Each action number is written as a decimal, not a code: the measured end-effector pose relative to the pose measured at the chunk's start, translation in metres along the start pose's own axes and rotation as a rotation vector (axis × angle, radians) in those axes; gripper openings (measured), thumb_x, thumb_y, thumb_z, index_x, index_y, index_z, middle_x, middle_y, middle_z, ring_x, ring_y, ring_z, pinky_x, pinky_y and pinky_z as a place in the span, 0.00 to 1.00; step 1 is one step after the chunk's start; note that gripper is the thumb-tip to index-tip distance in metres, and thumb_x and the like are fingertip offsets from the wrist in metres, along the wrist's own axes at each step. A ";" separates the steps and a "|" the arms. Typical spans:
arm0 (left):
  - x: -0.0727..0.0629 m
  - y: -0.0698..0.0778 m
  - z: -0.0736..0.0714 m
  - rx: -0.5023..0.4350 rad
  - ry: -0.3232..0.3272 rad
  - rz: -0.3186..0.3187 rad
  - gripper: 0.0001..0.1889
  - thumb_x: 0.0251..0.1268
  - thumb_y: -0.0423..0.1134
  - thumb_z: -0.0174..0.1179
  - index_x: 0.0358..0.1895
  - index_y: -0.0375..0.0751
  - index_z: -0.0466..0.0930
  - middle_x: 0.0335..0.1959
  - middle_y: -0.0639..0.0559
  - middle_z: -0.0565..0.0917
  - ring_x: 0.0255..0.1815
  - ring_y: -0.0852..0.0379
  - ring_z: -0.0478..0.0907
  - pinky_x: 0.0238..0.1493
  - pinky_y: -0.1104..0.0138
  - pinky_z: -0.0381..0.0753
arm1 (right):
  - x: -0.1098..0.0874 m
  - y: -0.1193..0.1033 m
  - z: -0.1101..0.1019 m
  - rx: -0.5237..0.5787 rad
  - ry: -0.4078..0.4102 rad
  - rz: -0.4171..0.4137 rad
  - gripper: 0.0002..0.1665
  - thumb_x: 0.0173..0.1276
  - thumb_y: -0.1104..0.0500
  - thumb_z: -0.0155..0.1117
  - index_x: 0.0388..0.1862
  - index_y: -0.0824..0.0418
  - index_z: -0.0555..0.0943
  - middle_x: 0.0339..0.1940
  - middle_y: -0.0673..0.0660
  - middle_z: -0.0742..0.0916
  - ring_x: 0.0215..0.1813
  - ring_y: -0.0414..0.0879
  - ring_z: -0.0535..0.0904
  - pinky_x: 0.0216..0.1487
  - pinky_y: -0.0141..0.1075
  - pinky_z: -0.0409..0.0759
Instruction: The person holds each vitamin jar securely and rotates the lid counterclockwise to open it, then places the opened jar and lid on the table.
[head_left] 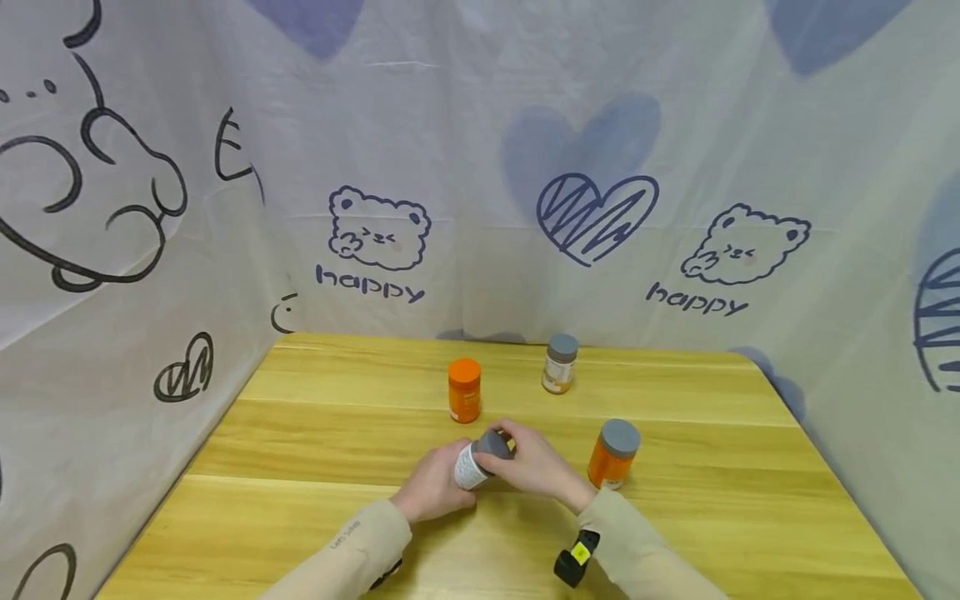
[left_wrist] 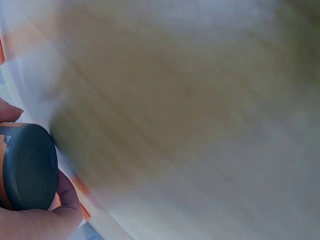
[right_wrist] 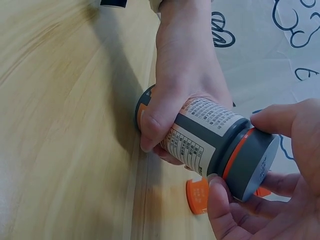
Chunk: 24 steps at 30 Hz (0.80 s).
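Observation:
Tilted in the air over the table, a dark grey bottle with a white printed label (head_left: 468,469) is held between both hands. My left hand (head_left: 435,486) grips its body, thumb across the label in the right wrist view. The fingers of my right hand (head_left: 537,463) pinch the grey cap (right_wrist: 257,162) at the other end. An orange ring (right_wrist: 237,154) shows between cap and bottle. In the left wrist view, the dark round base (left_wrist: 32,167) of the bottle sticks out of the left hand.
On the wooden table (head_left: 315,450) stand an orange bottle with an orange cap (head_left: 465,392), a grey-capped bottle with a pale label (head_left: 559,364) farther back, and an orange bottle with a grey cap (head_left: 613,454) beside the right forearm. Printed white cloth (head_left: 465,250) hangs around the table.

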<state>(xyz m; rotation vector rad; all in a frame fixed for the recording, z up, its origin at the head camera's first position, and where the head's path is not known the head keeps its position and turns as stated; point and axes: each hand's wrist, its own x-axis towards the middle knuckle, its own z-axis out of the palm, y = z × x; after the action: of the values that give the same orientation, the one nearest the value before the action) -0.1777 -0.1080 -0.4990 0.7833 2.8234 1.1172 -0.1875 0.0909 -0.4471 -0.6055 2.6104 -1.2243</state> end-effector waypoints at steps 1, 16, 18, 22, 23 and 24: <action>0.000 0.000 -0.001 0.002 -0.002 -0.001 0.27 0.37 0.29 0.73 0.47 0.42 0.77 0.37 0.52 0.84 0.36 0.60 0.77 0.39 0.67 0.77 | 0.000 0.000 0.000 -0.002 0.000 -0.007 0.28 0.69 0.43 0.66 0.58 0.61 0.78 0.48 0.59 0.85 0.45 0.48 0.79 0.44 0.39 0.79; 0.002 -0.003 -0.010 -0.054 -0.051 -0.005 0.29 0.37 0.30 0.73 0.50 0.41 0.77 0.39 0.53 0.84 0.37 0.62 0.77 0.41 0.68 0.78 | -0.001 0.001 -0.005 0.028 0.023 -0.106 0.24 0.68 0.50 0.69 0.59 0.57 0.77 0.55 0.59 0.84 0.47 0.51 0.79 0.46 0.41 0.81; 0.002 -0.002 -0.013 -0.088 -0.050 -0.011 0.29 0.38 0.30 0.73 0.52 0.40 0.77 0.40 0.51 0.84 0.38 0.61 0.78 0.43 0.67 0.79 | -0.001 0.002 -0.006 0.045 0.044 -0.116 0.25 0.68 0.51 0.69 0.61 0.57 0.76 0.56 0.59 0.84 0.48 0.51 0.80 0.45 0.38 0.81; 0.004 -0.002 -0.021 -0.183 -0.045 -0.044 0.30 0.43 0.30 0.72 0.56 0.37 0.76 0.44 0.47 0.85 0.40 0.59 0.78 0.44 0.67 0.79 | -0.001 0.002 -0.007 0.096 0.081 -0.126 0.26 0.68 0.54 0.69 0.63 0.57 0.75 0.58 0.60 0.82 0.47 0.50 0.81 0.44 0.33 0.81; 0.005 -0.002 -0.023 -0.203 -0.039 -0.051 0.30 0.44 0.30 0.72 0.57 0.36 0.76 0.44 0.47 0.85 0.40 0.59 0.78 0.44 0.67 0.79 | -0.001 0.002 -0.007 0.111 0.089 -0.128 0.26 0.68 0.55 0.69 0.63 0.57 0.75 0.59 0.60 0.82 0.48 0.50 0.82 0.45 0.34 0.81; 0.005 -0.002 -0.026 -0.227 -0.037 -0.060 0.30 0.45 0.31 0.71 0.57 0.35 0.76 0.44 0.46 0.84 0.40 0.59 0.78 0.44 0.67 0.79 | -0.001 0.003 -0.007 0.128 0.098 -0.123 0.26 0.68 0.56 0.69 0.64 0.57 0.74 0.59 0.61 0.81 0.48 0.51 0.82 0.46 0.34 0.82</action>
<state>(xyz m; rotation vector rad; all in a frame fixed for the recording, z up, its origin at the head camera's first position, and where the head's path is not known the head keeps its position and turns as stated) -0.1882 -0.1237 -0.4801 0.6885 2.6084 1.3666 -0.1894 0.0976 -0.4447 -0.7078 2.5809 -1.4805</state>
